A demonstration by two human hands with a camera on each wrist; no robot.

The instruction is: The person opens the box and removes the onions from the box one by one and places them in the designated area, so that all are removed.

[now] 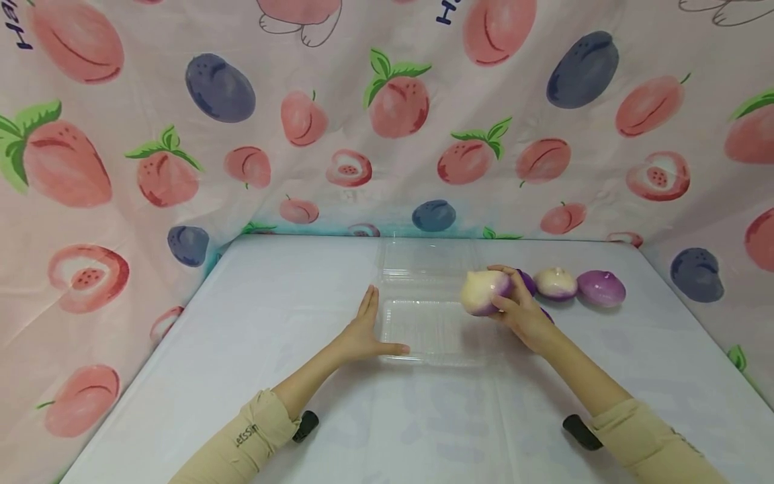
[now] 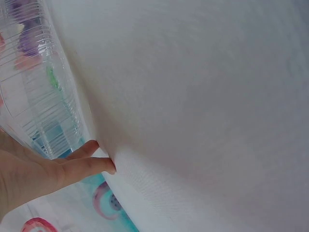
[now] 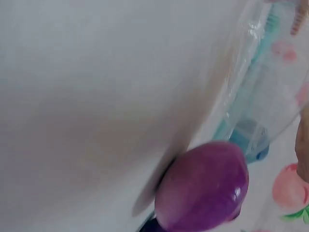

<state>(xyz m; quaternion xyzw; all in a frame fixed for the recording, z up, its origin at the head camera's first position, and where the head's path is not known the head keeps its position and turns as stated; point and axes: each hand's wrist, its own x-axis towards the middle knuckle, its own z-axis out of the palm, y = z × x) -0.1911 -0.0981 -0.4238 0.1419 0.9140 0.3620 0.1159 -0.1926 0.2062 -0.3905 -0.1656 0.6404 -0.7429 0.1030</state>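
My right hand (image 1: 523, 312) holds a cream-and-purple onion (image 1: 484, 292) between thumb and fingers, raised over the right side of a clear plastic clamshell box (image 1: 432, 356). The box lies opened out, its lid (image 1: 432, 259) at the back. At the box's left side rests my left hand (image 1: 361, 333), fingers straight and thumb spread along the front rim. In the left wrist view, fingertips of the left hand (image 2: 58, 171) reach down beside the ribbed box wall (image 2: 29, 96). The right wrist view shows a purple onion (image 3: 203, 186) on the table; only an edge of the right hand (image 3: 302, 145) shows.
Right of the box stand a cream-topped onion (image 1: 556, 284) and a purple onion (image 1: 601, 289). Darker purple ones (image 1: 526, 281) are partly hidden behind the right hand. A fruit-print curtain (image 1: 387, 134) hangs round the white table (image 1: 290, 282).
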